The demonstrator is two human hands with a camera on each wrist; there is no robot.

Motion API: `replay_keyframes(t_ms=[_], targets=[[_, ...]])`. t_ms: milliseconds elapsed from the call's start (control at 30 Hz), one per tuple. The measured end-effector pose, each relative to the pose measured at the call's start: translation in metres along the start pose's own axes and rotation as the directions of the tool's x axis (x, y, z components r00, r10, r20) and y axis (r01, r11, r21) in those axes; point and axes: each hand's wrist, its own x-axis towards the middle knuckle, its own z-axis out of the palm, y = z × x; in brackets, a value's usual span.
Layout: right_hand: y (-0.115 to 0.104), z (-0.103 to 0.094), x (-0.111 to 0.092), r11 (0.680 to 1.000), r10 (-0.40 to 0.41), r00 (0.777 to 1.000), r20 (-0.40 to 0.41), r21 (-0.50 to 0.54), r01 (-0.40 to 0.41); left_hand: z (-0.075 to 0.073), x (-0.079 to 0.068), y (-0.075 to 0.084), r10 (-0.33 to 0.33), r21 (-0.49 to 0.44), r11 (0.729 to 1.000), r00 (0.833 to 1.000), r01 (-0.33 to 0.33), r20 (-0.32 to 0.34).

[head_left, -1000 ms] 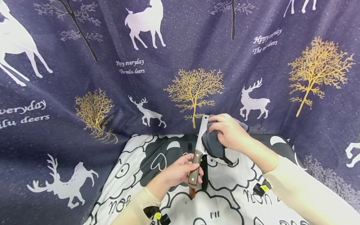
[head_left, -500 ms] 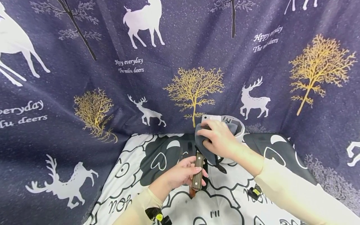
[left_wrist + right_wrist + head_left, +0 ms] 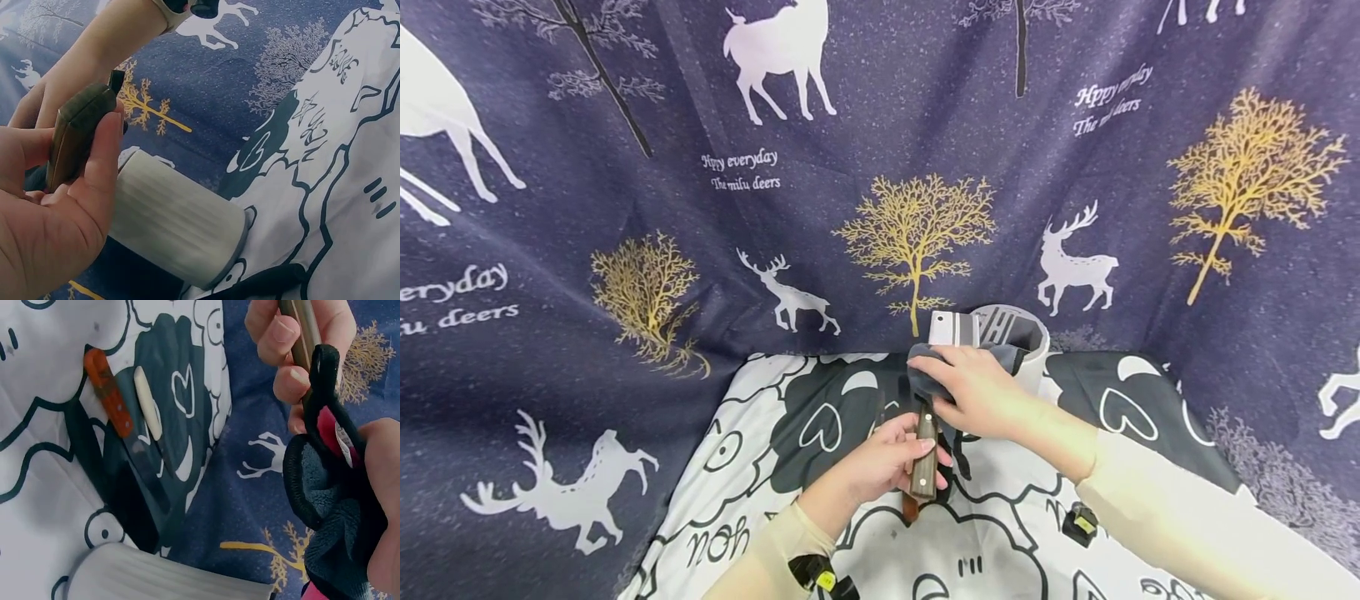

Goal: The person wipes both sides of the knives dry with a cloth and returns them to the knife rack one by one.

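Observation:
My left hand point(image 3: 872, 467) grips the brown wooden handle of a cleaver point(image 3: 925, 468), its blade pointing away from me. Across the blade near the handle, my right hand point(image 3: 981, 387) holds a folded dark grey cloth point(image 3: 923, 385). Beyond the cloth shows the blade's far end, bright metal with a hole in the corner. In the right wrist view the cloth point(image 3: 340, 512) has a black edge, a hanging loop and a bit of pink; the left fingers are around the handle above it. The rest of the blade is hidden under cloth and hand.
A pale ribbed round container point(image 3: 181, 219) with a slotted inside stands just behind the right hand. On the patterned sheet lie a knife with an orange-brown handle point(image 3: 111, 394), a cream-handled knife point(image 3: 149, 403) and a long black item point(image 3: 128, 500). A dark deer-print curtain point(image 3: 850, 125) hangs behind.
My right hand has moved the cloth from the right of the blade, left and down over it toward the handle. The container behind has come into sight. The left hand keeps its grip.

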Motion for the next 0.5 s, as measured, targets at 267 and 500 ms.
replay_keyframes(t_ms=[267, 500], targets=[[-0.0026, 0.0011, -0.0014, 0.991, -0.069, 0.996, -0.056, 0.111, 0.075, -0.0018, -0.0027, 0.0036, -0.003, 0.016, 1.0, 0.999, 0.003, -0.043], [-0.0018, -0.0012, 0.0012, 0.983, -0.151, 0.984, -0.091, 0.092, 0.159, 0.0009, -0.0054, 0.0072, 0.0, 0.022, 1.0, 0.998, 0.002, -0.057]])
